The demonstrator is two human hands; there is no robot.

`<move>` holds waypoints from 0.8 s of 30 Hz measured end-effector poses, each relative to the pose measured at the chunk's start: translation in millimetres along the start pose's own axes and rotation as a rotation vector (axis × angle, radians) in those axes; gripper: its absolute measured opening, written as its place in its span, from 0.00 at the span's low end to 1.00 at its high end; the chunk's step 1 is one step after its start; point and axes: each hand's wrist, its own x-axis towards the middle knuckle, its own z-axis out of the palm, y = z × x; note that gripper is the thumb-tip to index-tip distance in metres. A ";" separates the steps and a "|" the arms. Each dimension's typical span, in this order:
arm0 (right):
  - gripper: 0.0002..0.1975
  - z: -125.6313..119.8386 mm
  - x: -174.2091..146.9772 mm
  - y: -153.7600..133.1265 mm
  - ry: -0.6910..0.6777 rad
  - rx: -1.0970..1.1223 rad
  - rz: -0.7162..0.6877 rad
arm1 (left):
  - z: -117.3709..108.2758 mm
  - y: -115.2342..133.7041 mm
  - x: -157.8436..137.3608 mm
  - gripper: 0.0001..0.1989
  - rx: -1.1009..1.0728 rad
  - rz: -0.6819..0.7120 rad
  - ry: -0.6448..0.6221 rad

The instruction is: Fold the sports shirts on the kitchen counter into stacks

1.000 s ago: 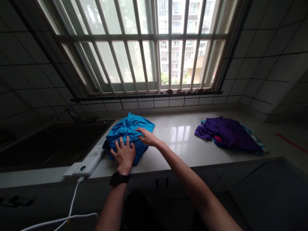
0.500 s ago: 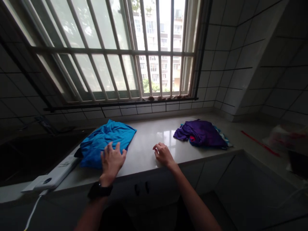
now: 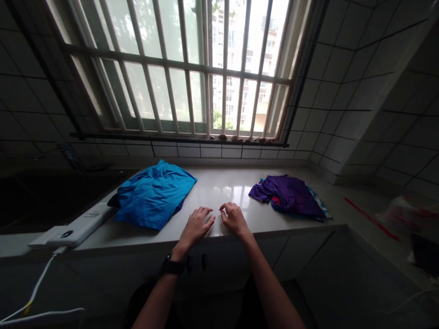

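My left hand [image 3: 198, 225], with a dark watch on its wrist, hovers over or rests at the front of the counter, fingers bent and apart, holding nothing. Close to its right, my right hand [image 3: 233, 218] is loosely curled with a gap between thumb and fingers, and nothing shows in it. A heap of blue cloth, like folded clothing [image 3: 156, 194], lies on the counter left of my hands. To their right lies a purple folded garment [image 3: 291, 194] with red, teal and white showing at its edges. Neither hand touches the cloth.
A white power strip [image 3: 80, 228] with a white cable sits by the dark sink [image 3: 58, 192] at the left. A barred window [image 3: 185, 66] is behind the pale counter [image 3: 219, 180]. Far right are a red strip [image 3: 370, 218] and a clear plastic bag [image 3: 404, 212].
My left hand has moved right, off the blue cloth, to beside my right hand. The right hand stays nearly in place. The camera view has shifted slightly.
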 end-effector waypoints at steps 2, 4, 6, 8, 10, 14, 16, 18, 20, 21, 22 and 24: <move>0.09 -10.3 4.2 -1.3 0.025 0.035 0.001 | 0.7 0.7 0.5 0.18 -0.003 -0.017 -0.002; 0.11 -33.2 14.2 3.6 0.071 0.051 0.038 | 1.8 0.8 1.5 0.19 -0.010 -0.035 -0.010; 0.14 -68.0 28.5 16.7 0.137 -0.001 0.137 | 2.5 0.4 2.4 0.19 -0.018 -0.047 -0.015; 0.18 -108.0 41.8 37.0 0.207 -0.137 0.306 | 2.5 0.0 3.1 0.19 -0.024 -0.052 -0.015; 0.22 -143.6 48.2 60.3 0.230 -0.312 0.541 | 2.2 0.2 3.4 0.19 -0.028 -0.055 -0.018; 0.34 -177.0 35.0 95.4 0.055 -0.496 0.876 | 2.0 1.2 3.5 0.19 -0.035 -0.071 -0.030; 0.31 -178.2 25.5 101.5 -0.032 -0.510 0.848 | 2.1 1.7 3.5 0.19 -0.036 -0.075 -0.024; 0.25 -177.7 23.8 99.7 -0.079 -0.521 0.794 | 2.0 2.2 3.5 0.19 -0.037 -0.076 -0.021; 0.22 -180.7 33.6 91.2 -0.090 -0.532 0.766 | 1.6 2.7 3.6 0.19 -0.036 -0.081 -0.028; 0.22 -184.1 42.4 84.7 -0.088 -0.538 0.752 | 1.5 2.7 3.7 0.19 -0.034 -0.085 -0.033; 0.22 -188.7 52.9 76.8 -0.080 -0.545 0.730 | 1.5 2.6 3.8 0.19 -0.031 -0.088 -0.036; 0.22 -200.2 75.8 56.9 -0.036 -0.562 0.658 | 1.7 1.9 4.0 0.19 -0.029 -0.091 -0.036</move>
